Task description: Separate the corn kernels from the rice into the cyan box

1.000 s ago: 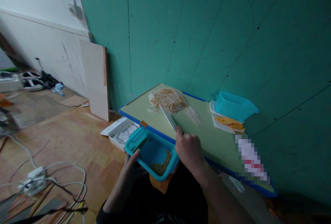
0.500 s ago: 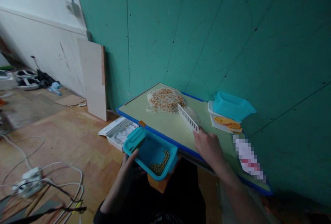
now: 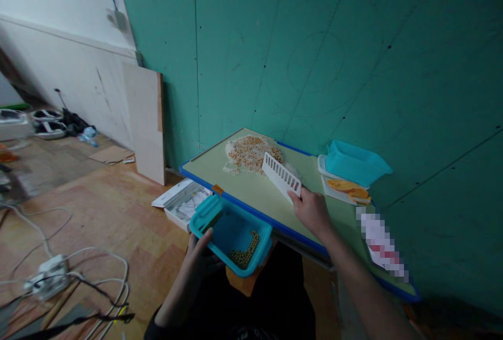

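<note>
My left hand (image 3: 200,253) grips the near left side of a blue plastic container (image 3: 231,230), thumb over its rim. Round greenish beans (image 3: 244,252) lie along the container's right and left sides. The container is held at the table's near edge. In my right hand (image 3: 312,211) is the near end of a white slotted plastic strip (image 3: 281,175), its slots along the upper edge. The strip's far end is at the right side of a spread pile of tan beans mixed with pale grains (image 3: 253,152) on the table (image 3: 243,188).
At the table's right stand another blue container (image 3: 353,162), a white tray with an orange cloth (image 3: 348,189) and a blurred packet (image 3: 381,245). A green wall (image 3: 236,67) borders the table. An open white box (image 3: 183,206), cables and a power strip (image 3: 49,276) lie on the floor.
My right hand has turned the slotted strip so more of its flat face shows, shifting its far end slightly left and up. The left hand still holds the container.
</note>
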The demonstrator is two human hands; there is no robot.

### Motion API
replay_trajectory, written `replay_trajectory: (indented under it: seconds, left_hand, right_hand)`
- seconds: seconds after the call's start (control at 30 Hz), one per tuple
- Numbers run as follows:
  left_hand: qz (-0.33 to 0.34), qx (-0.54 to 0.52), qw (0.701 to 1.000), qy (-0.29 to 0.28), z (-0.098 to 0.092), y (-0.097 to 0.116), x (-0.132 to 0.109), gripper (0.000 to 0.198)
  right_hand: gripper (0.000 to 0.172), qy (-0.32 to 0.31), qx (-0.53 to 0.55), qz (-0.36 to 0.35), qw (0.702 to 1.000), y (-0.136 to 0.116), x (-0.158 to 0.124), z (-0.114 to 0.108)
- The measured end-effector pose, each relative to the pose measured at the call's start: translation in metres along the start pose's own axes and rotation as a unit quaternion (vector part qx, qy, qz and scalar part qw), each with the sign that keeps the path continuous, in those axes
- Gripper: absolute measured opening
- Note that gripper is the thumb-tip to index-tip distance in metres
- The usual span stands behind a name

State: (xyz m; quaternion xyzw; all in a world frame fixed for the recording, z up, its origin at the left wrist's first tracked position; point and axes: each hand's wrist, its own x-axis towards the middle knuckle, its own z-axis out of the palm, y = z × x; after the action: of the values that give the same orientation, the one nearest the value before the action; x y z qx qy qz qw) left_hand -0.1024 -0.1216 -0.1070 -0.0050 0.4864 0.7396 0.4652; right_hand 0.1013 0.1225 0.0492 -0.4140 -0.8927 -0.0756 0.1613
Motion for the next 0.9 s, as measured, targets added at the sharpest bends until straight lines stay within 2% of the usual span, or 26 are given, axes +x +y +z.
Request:
replay_trajectory:
  seconds: [0.17, 0.3, 0.43, 0.57, 0.7, 0.83, 0.9]
  left_hand:
    - [-0.025, 0.066, 0.996, 0.045, 0.011, 0.007, -0.018, 0.088]
    - [0.000, 0.088, 0.994, 0.065, 0.016, 0.015, -0.027, 0.083]
    - [0.003, 0.088, 0.993, 0.076, 0.013, 0.017, -0.027, 0.078]
    - [0.002, 0.079, 0.993, 0.082, 0.007, 0.016, -0.023, 0.077]
    - [-0.002, 0.072, 0.993, 0.094, 0.001, 0.020, -0.017, 0.079]
    - [0.018, 0.078, 0.990, 0.114, -0.001, 0.027, -0.014, 0.076]
    - [0.033, 0.085, 0.990, 0.105, 0.000, 0.030, -0.015, 0.079]
  right_hand:
    - [0.026, 0.003, 0.047, -0.021, 0.999, -0.005, 0.008, 0.005]
    - [0.024, 0.007, 0.100, -0.028, 0.995, -0.007, 0.022, 0.008]
    - [0.018, 0.000, 0.175, -0.029, 0.984, -0.010, 0.040, 0.014]
    - [0.009, -0.016, 0.286, -0.015, 0.958, -0.014, 0.062, 0.021]
    - [0.015, -0.028, 0.361, 0.011, 0.932, -0.016, 0.084, 0.029]
    - [0.018, -0.048, 0.374, 0.027, 0.926, -0.017, 0.105, 0.037]
    - [0.021, -0.053, 0.379, 0.025, 0.923, -0.018, 0.114, 0.041]
